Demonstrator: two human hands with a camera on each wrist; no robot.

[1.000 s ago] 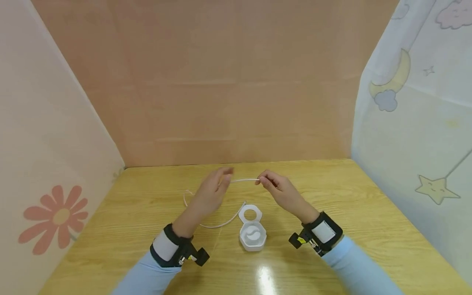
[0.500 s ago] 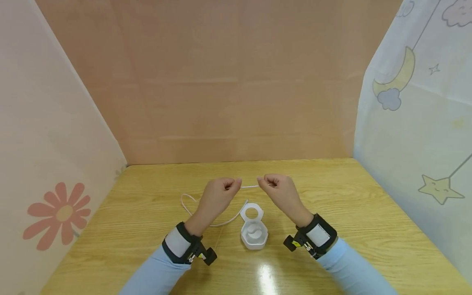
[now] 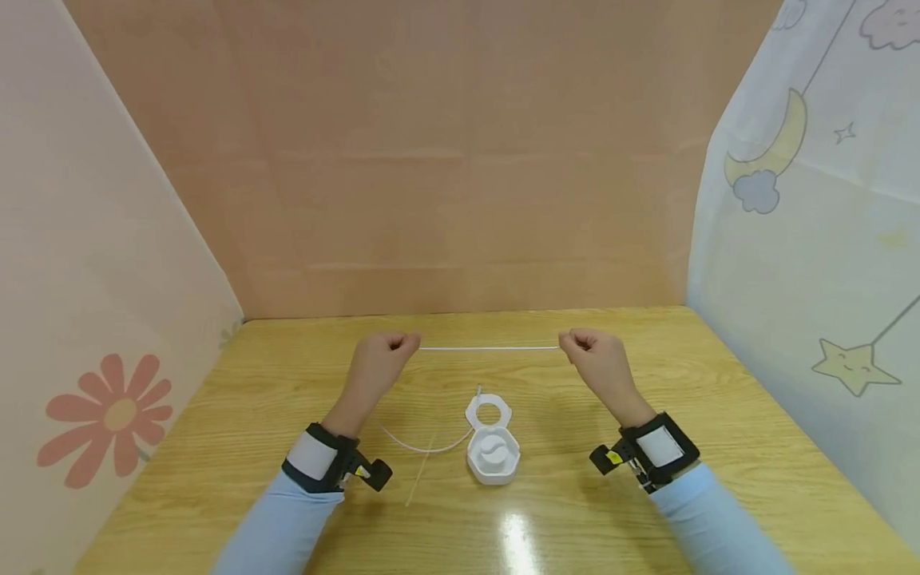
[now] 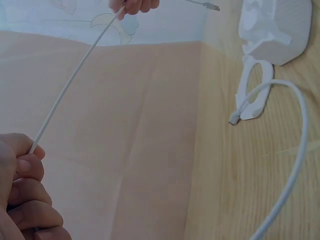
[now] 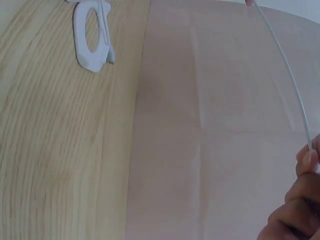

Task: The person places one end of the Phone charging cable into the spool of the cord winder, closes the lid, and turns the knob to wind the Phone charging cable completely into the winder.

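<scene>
Now my left hand (image 3: 377, 359) and right hand (image 3: 598, 361) pinch the white cable (image 3: 489, 348) taut above the open white case (image 3: 493, 457).

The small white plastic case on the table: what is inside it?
The small white plastic case lies open, its ring-shaped lid flipped back. Inside only a white moulded insert shows; anything beneath the insert is hidden.

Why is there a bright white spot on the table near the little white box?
In the head view, that spot is glare: a light above reflecting off the shiny wooden table, just in front of the white case. The wrist views show no such glare; the left hand looks soft and blurry close up.
</scene>
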